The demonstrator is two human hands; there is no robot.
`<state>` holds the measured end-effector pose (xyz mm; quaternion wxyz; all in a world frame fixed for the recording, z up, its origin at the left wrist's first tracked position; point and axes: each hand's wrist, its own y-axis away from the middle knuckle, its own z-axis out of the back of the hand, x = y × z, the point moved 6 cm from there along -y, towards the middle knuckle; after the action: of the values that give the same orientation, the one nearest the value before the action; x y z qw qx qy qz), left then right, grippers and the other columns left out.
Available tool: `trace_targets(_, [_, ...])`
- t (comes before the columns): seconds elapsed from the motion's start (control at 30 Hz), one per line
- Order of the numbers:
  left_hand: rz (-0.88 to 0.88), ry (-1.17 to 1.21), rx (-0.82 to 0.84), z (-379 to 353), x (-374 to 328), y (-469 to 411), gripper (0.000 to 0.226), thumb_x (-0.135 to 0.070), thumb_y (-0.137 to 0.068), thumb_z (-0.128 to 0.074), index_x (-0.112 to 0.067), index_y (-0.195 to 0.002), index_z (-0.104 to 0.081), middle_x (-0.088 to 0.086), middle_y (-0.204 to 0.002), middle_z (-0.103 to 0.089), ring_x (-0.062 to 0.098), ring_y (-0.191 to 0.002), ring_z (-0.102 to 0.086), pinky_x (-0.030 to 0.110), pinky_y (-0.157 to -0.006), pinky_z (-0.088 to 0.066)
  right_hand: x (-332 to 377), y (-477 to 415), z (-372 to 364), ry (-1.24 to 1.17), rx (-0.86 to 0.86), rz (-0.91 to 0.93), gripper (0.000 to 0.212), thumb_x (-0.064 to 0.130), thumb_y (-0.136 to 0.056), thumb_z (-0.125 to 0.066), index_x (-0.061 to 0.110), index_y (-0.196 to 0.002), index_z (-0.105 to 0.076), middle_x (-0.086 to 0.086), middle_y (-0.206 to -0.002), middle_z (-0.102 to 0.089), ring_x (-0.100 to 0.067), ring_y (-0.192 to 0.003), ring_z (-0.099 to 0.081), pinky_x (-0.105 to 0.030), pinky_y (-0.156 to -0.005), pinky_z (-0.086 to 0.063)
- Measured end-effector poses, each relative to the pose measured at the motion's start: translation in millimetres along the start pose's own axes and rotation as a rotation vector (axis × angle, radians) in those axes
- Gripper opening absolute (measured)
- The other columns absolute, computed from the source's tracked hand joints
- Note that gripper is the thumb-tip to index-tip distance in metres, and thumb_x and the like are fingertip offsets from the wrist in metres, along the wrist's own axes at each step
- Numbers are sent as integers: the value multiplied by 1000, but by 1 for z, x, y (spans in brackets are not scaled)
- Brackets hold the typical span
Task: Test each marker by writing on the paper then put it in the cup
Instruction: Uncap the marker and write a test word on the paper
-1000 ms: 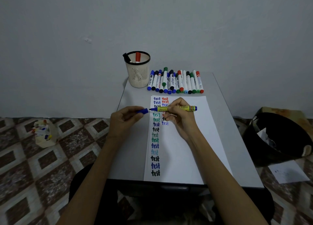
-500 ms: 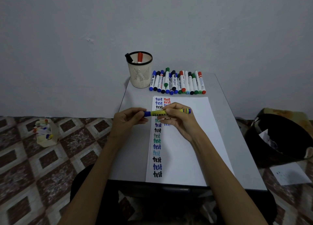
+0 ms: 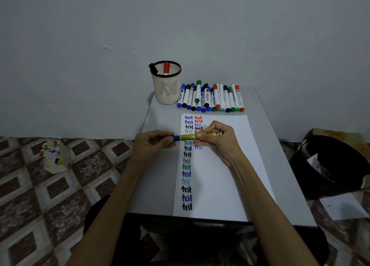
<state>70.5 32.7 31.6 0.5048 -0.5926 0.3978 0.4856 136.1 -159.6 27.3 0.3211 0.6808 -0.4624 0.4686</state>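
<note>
A yellow marker (image 3: 187,137) with a blue cap lies level above the white paper (image 3: 226,171), held between both hands. My left hand (image 3: 153,143) pinches the blue cap (image 3: 176,138), which sits on the marker's left end. My right hand (image 3: 217,139) grips the yellow barrel. The paper bears two columns of the word "test" in several colours. A beige mesh cup (image 3: 166,85) stands at the table's far left with a black and a red marker in it. A row of several markers (image 3: 211,98) lies to the right of the cup.
The small grey table (image 3: 158,185) stands against a grey wall. On the tiled floor at the left sits a small box (image 3: 54,158) of coloured bits. A black bin (image 3: 328,163) and a loose sheet (image 3: 344,205) are on the right.
The blue cap, apart from the tip a second ago, is now pushed onto the marker. Both hands have come closer together.
</note>
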Motion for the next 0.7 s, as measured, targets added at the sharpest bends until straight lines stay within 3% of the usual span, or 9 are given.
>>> trace_targets(0.17, [-33,-85,6,0,2,-2,21,1,-77,-66,0,-98,-67,8,-84,-73,26,-77,-71,27,-73,-57,0,0,-1,34,-2,13,20,-14,-73,-70,2,-64,-64,-24,-69,-68,-32,-59,-70,-32,-59,-61])
trace_targets(0.5, [-84,-185,-48,-1,3,-1,22,-3,-76,-68,-7,-98,-68,-7,-79,-73,20,-75,-71,25,-73,-57,1,-4,-1,107,17,-50,14,-8,-75,-73,-4,-73,-60,-24,-72,-69,-29,-58,-70,-31,-58,-60])
trace_targets(0.57, [-77,-164,-80,0,3,-2,22,-4,-77,-68,-7,-98,-68,-2,-84,-74,21,-78,-71,26,-75,-56,10,-7,-2,232,42,-38,16,-5,-74,-75,-8,-80,-61,-22,-71,-70,-25,-56,-68,-29,-58,-60])
trace_targets(0.63, [-96,-141,-128,2,1,-3,21,-2,-79,-67,-6,-99,-68,4,-89,-73,22,-82,-71,27,-78,-56,23,-12,-7,507,92,-15,23,3,-74,-79,-10,-84,-62,-19,-75,-72,-21,-58,-68,-27,-57,-58])
trace_targets(0.7, [-129,-169,-181,5,-2,-2,21,-1,-80,-65,-6,-101,-68,7,-92,-72,19,-85,-70,27,-80,-55,32,-18,-20,767,172,24,20,8,-74,-81,-1,-84,-66,-12,-75,-72,-20,-60,-68,-28,-58,-58])
